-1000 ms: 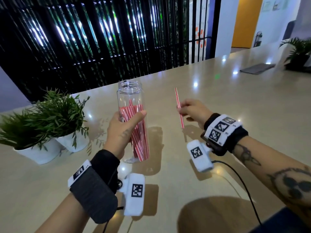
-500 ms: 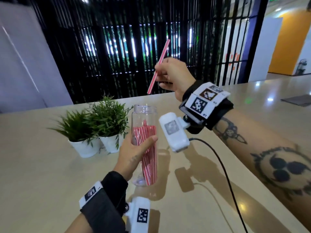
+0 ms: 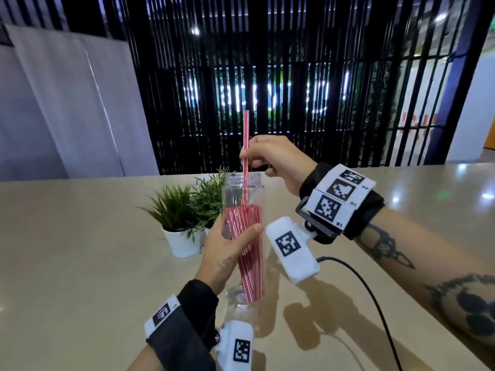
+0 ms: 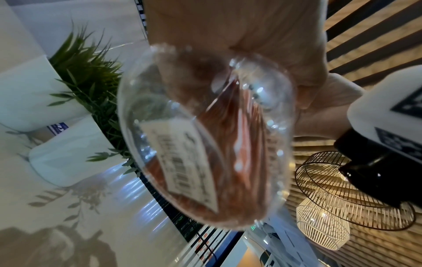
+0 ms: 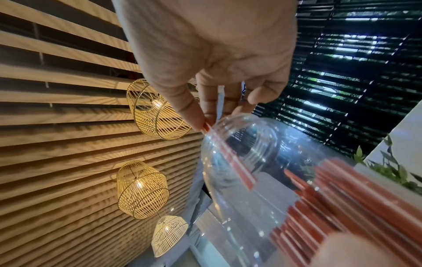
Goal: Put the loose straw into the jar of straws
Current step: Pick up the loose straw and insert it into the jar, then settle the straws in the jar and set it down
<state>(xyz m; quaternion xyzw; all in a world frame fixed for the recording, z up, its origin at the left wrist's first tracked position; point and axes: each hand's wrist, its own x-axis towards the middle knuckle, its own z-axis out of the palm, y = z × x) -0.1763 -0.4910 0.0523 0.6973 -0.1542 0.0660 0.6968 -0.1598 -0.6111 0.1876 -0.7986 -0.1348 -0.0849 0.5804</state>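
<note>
A clear plastic jar (image 3: 242, 194) holds a bundle of red-and-white striped straws (image 3: 247, 253) and is lifted a little off the table, tilted. My left hand (image 3: 227, 253) grips its middle, thumb across the front. My right hand (image 3: 270, 159) pinches the loose striped straw (image 3: 245, 135) just above the jar's mouth. The straw stands nearly upright with its lower end inside the jar, just above the bundle. In the right wrist view the loose straw (image 5: 233, 159) passes through the jar's mouth (image 5: 239, 137). The left wrist view shows the jar's base (image 4: 205, 144) with a barcode label.
Two small potted plants (image 3: 182, 218) in white pots stand on the beige table (image 3: 80, 250) just behind and left of the jar. A black cable (image 3: 372, 298) runs from the right wrist camera across the table. Black slatted screens rise behind the table.
My right hand raised the straw from the table to above the jar, turned it upright and lowered its tip into the jar's mouth. The left hand kept holding the jar.
</note>
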